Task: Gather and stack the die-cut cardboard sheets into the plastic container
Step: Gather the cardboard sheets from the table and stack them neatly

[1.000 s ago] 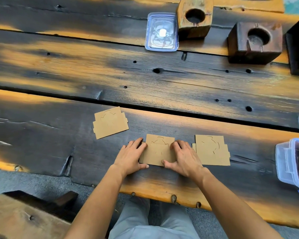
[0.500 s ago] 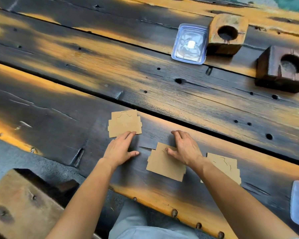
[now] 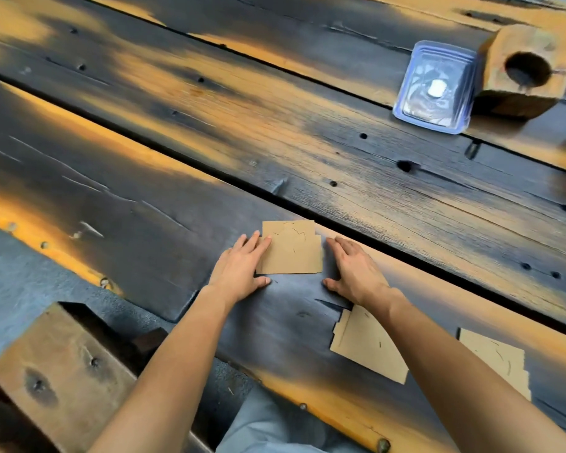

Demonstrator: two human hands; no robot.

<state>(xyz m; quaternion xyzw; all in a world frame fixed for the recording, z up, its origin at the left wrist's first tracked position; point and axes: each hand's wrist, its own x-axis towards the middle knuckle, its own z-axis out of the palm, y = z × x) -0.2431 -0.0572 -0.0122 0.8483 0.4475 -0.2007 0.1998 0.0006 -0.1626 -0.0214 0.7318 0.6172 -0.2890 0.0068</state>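
Observation:
Three brown die-cut cardboard sheets lie flat on the dark wooden table [image 3: 177, 178]. The far sheet [image 3: 291, 248] sits between my hands. My left hand [image 3: 242, 269] rests flat with its fingertips on that sheet's left edge. My right hand [image 3: 356, 273] lies flat on the wood just right of the sheet, fingers apart, holding nothing. A second sheet [image 3: 363, 348] lies under my right forearm, partly hidden. The third sheet [image 3: 500, 358] is at the right. The plastic container is out of view.
A clear plastic lid [image 3: 435, 88] lies at the back right beside a wooden block with a round hole [image 3: 523, 70]. A gap runs diagonally between the planks. A wooden bench [image 3: 62, 371] stands below the table's near edge at the left.
My right hand has left the middle sheet and moved to the far sheet's right side. My left hand has slid onto that sheet's left edge. The view has swung left, and the container has dropped out.

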